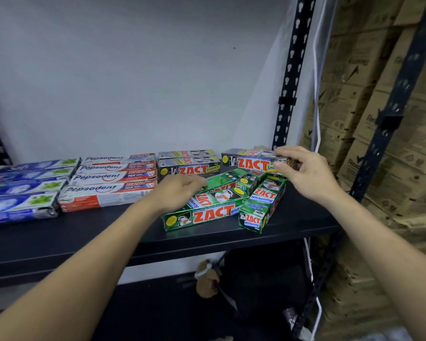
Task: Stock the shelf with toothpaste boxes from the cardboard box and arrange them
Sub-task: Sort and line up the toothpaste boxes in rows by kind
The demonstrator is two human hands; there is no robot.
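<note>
Right hand (303, 171) pinched the right end of the grey box (251, 162), right of centre at the shelf (84, 232) back, long axis left-right, behind the skewed green boxes (214, 210) where the left hand (180, 193) lay, grip unclear.

I see right hand (305, 173) pinching a grey ZACT Smokers box (252, 162) on the black shelf (293, 217), left hand (180, 193) resting on the loose green ZACT boxes (207, 210).

Stacked brown cartons (359, 70) (faint print on them) stand at right — a white cable (317, 119) hangs beside them.
</note>
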